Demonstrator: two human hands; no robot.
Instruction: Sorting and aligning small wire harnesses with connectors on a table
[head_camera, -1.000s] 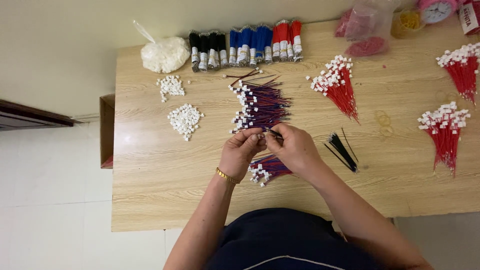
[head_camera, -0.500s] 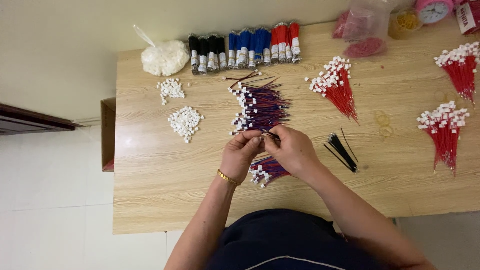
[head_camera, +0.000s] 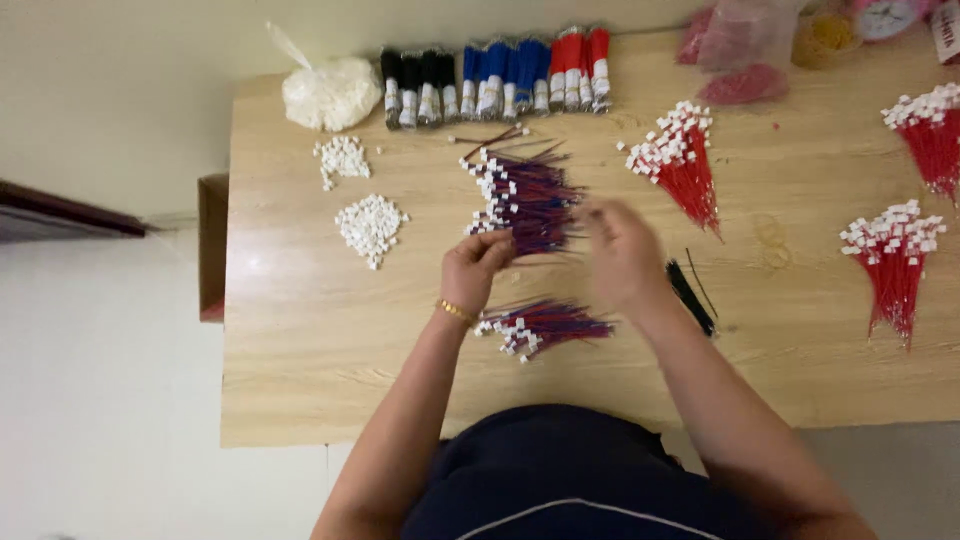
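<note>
— While the left hand (head_camera: 478, 268) sits curled at the near end of the big pile of red-and-blue wires (head_camera: 528, 193), can you tell what it grips?

— It looks pinched shut on a wire or two from that pile, fingertips pressed together, though the piece itself is too thin to make out. The right hand (head_camera: 622, 255) is blurred; its fingers seem loosely spread above the table (head_camera: 300, 340), at about three o'clock from the left hand, and I cannot tell whether it holds anything.

— And the finished-looking ones?

— A smaller bundle of wires with white plugs (head_camera: 540, 326) lies at six o'clock from the hands, close to the person's body.

— What could go wrong?

— I'd judge the big pile is the risk: a wrist brushing across it would rake the strands and tangle the plug ends. The black ties (head_camera: 690, 295), just at four o'clock from the right hand, could be swept off by the forearm.

— The loose white connectors (head_camera: 370, 225)?

— At nine o'clock, well apart from the left hand. A second small heap (head_camera: 342, 160) lies at eleven o'clock; a careless elbow might scatter either.
</note>
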